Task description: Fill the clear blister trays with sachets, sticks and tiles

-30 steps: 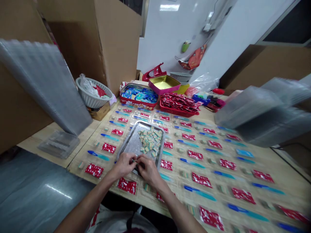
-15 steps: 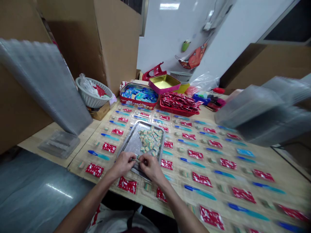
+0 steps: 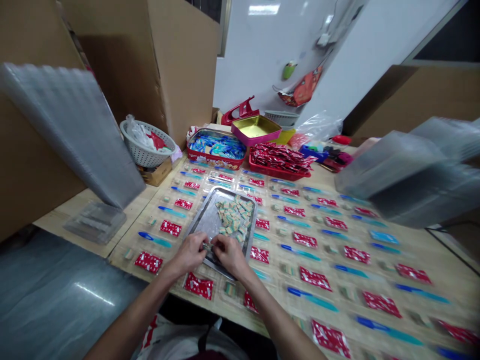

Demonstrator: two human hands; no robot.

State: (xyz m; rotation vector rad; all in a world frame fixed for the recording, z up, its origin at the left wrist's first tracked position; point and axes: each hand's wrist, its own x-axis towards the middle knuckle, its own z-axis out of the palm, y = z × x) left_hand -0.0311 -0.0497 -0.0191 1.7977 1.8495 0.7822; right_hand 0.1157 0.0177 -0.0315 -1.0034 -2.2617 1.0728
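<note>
Not much is changing between the last second and now, honestly. Both hands are staying parked over the near edge of the shallow rectangular metal tray [image 3: 210,227], and the only real shift I'm seeing is the whole view drifting a touch to the right as the head moves. The left hand [image 3: 190,254] and right hand [image 3: 229,255] are still pinched together around a small greenish-beige piece [image 3: 207,246], fingertips of both closing on it from either side. It's too tiny and blurred for me to say which hand is really carrying it. So I'm reading this as the same fiddly bit still going on, with nothing set down yet.

The piece is sitting right between the two hands, just above the tray's front rim. Further back in the tray the heap of small beige and green blocks [image 3: 234,219] is looking the same as before.

All around the tray, clear plastic blister shells are lying in rows on the pale wooden table [image 3: 408,252], each holding a red patterned packet [image 3: 171,228] and a blue and teal pen-like stick [image 3: 154,239]. Behind them I'm seeing a red tin of blue sticks [image 3: 217,148] and a red tray piled with red packets [image 3: 279,159].

As for writing or brands: the packets have white markings, but I can't read anything.
</note>
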